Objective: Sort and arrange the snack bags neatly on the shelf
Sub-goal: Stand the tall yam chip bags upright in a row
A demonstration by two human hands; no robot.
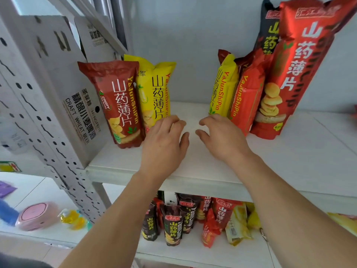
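Both hands are held over the shelf [193, 167], nothing gripped: left hand [164, 142] and right hand [222, 136] loosely curled. Snack bags stand either side (dark red bag [119, 103], yellow bag [156, 89] left; big red bag [293, 74] right).

Glossy foil snack bags [123, 101], matt white shelf [193, 182]

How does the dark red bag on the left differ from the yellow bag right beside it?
The dark red bag stands in front, nearest the shelf edge; the yellow bag sits behind it. The left hand covers the yellow bag's lower corner, while the red one is clear. Both stand upright with matching vertical lettering.
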